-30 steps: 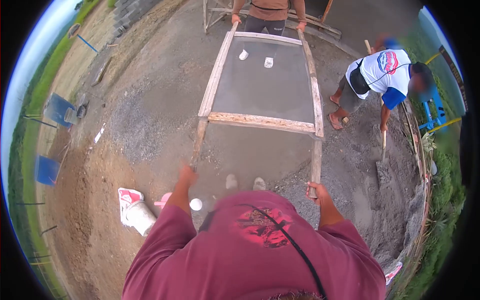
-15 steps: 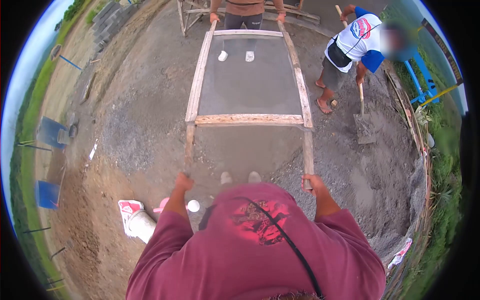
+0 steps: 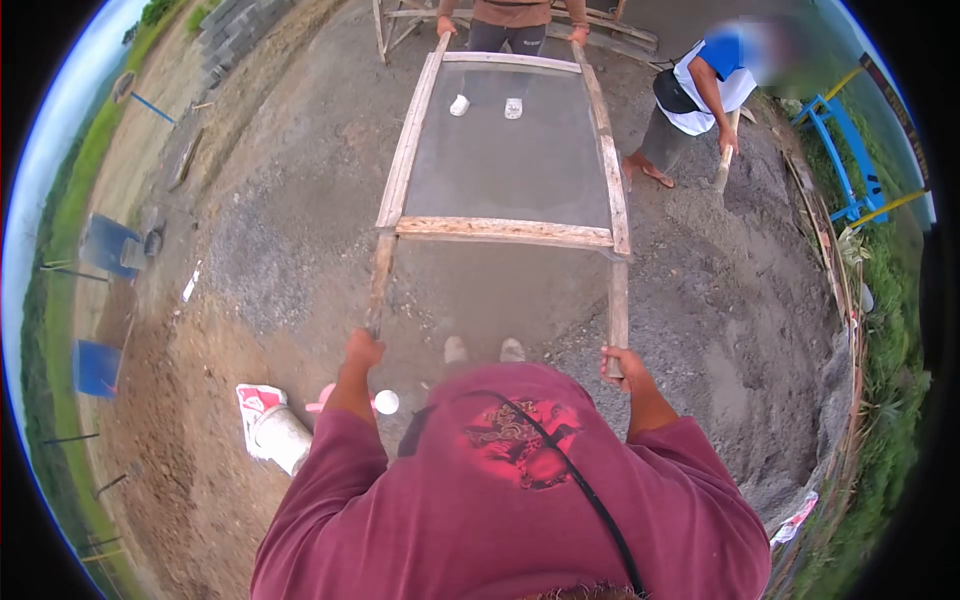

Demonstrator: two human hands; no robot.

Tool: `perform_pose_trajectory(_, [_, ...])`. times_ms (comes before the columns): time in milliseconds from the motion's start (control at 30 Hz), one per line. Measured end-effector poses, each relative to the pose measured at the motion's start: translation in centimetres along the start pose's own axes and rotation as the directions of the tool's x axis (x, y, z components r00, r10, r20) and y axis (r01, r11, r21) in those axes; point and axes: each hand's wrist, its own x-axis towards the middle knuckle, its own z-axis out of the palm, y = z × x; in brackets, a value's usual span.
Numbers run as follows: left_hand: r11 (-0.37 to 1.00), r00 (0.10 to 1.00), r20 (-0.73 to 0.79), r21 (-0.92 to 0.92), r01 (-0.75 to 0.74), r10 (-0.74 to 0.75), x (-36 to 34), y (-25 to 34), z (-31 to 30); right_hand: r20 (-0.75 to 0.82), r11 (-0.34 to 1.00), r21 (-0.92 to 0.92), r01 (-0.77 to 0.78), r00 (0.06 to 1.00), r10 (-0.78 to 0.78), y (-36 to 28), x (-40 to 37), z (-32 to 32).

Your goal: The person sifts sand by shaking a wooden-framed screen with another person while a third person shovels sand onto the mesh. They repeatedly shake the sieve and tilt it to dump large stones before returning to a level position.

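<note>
At upper centre of the frame is the wood-framed mesh screen [image 3: 510, 165]; my left hand [image 3: 363, 348] and right hand [image 3: 624, 367] have fingers closed around its wooden handles [image 3: 618, 300]. I would hold both sides level.

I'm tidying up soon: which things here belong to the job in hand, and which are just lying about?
Job: wooden mesh frame, gripped by left hand, right hand and the person opposite; probably the shovel of another worker.
Lying about, apparently: pale container, blue containers, grey blocks.
</note>
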Motion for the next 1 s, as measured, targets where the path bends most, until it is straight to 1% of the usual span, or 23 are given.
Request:
perform_pose_trajectory(67, [1.000, 1.000, -0.001, 0.019, 0.001, -0.001, -0.2, 0.7, 0.2, -0.020, 1.000, 0.000, 0.011, 1.000, -0.011, -0.6, -1.0, 0.0])
perform_pose_trajectory(133, [1.000, 1.000, 0.001, -0.011, 0.006, -0.006, -0.5, 1.4, 0.2, -0.041, 1.000, 0.007, 0.031, 0.999, -0.030, -1.0, -1.8, 0.0])
perform_pose_trajectory(267, [0.998, 0.999, 0.007, -0.057, 0.037, -0.037, 0.1, 1.7, 0.9, -0.010, 1.000, -0.002, 0.028, 1.000, -0.028, -0.6, -0.2, -1.6])
perform_pose_trajectory(367, [0.998, 0.999, 0.019, -0.061, 0.027, -0.026, 0.8, 1.5, 1.2, 0.001, 0.999, -0.015, 0.032, 0.999, -0.032, -0.4, 0.6, -2.1])
perform_pose_trajectory(433, [0.998, 0.998, 0.060, -0.050, 0.026, -0.023, 1.2, 1.3, 0.7, 0.000, 1.000, 0.012, 0.027, 1.000, -0.027, -0.5, 1.0, -2.0])
perform_pose_trajectory(467, [0.999, 0.997, 0.079, -0.046, 0.026, -0.022, 1.5, 1.1, 0.7, -0.007, 0.999, -0.003, 0.033, 0.999, -0.033, -0.6, 0.9, -1.7])
perform_pose_trajectory(533, [0.999, 1.000, 0.021, -0.051, 0.015, -0.014, 1.8, 0.7, 0.7, -0.014, 0.998, -0.031, 0.051, 0.999, -0.052, -0.9, 1.2, -0.8])
perform_pose_trajectory(567, [0.999, 1.000, -0.007, -0.050, 0.009, -0.010, 2.2, 0.3, 0.8, 0.002, 0.998, -0.012, 0.060, 0.998, -0.060, -1.1, 1.3, -0.5])
perform_pose_trajectory(667, [0.999, 0.999, -0.044, 0.016, -0.028, 0.029, 3.3, -0.9, 0.5, 0.028, 0.999, 0.007, 0.048, 0.998, -0.048, -1.2, 1.2, 0.2])
perform_pose_trajectory(767, [1.000, 0.999, -0.034, -0.006, 0.004, -0.004, 3.3, -0.8, -0.4, 0.026, 0.999, -0.019, 0.045, 0.999, -0.044, -2.3, 1.0, 0.8])
perform_pose_trajectory(867, [0.999, 1.000, -0.002, 0.038, -0.014, 0.015, 3.3, -0.4, -0.4, 0.019, 0.999, -0.017, 0.046, 0.999, -0.046, -2.3, 0.7, 0.9])
perform_pose_trajectory(967, [0.996, 0.999, -0.038, 0.088, -0.018, 0.022, 2.9, -0.5, 0.2, -0.002, 0.998, 0.012, 0.056, 0.998, -0.056, -2.1, 0.5, 0.9])
perform_pose_trajectory(1000, [0.999, 1.000, 0.014, 0.042, -0.006, 0.006, 2.2, -0.1, -0.1, -0.012, 0.998, 0.017, 0.061, 0.998, -0.061, -1.9, 0.3, 0.6])
